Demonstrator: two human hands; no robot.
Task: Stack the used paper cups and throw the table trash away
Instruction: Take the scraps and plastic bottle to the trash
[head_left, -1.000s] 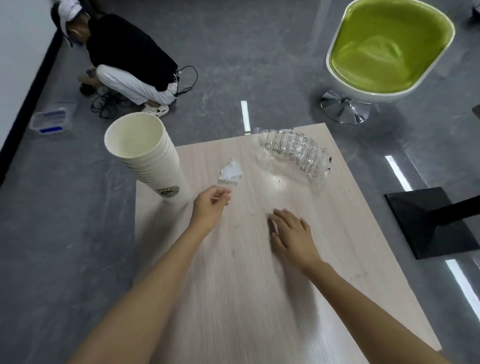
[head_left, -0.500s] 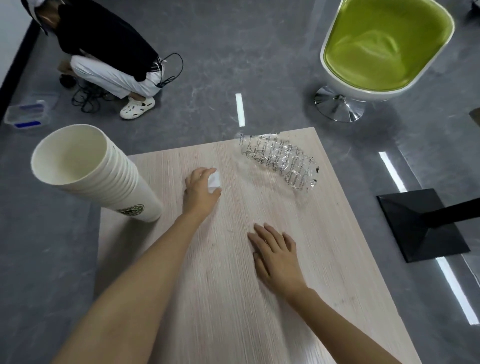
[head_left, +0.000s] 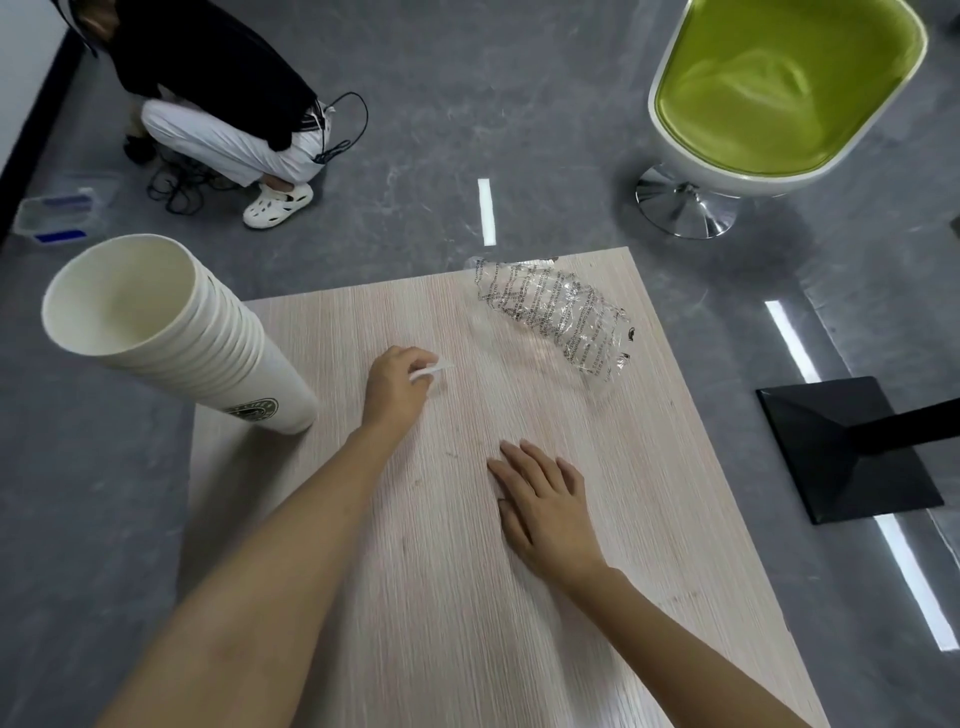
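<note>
A tall stack of white paper cups (head_left: 171, 338) stands at the far left corner of the pale wooden table (head_left: 467, 597). My left hand (head_left: 397, 387) is closed on a small white paper scrap (head_left: 434, 370), just off the tabletop near the middle. A clear printed plastic wrapper (head_left: 553, 312) lies at the table's far edge, to the right of that hand. My right hand (head_left: 545, 501) rests flat on the table with fingers spread and holds nothing.
A green and white swivel chair (head_left: 779, 93) stands beyond the table at the right. A black table base (head_left: 841, 447) sits on the floor to the right. A person crouches at the far left beside cables and a clear plastic box (head_left: 57, 210).
My left hand reached forward to the white scrap, closed on it and picked it up off the table. My right hand stayed flat. The view shifted slightly.
</note>
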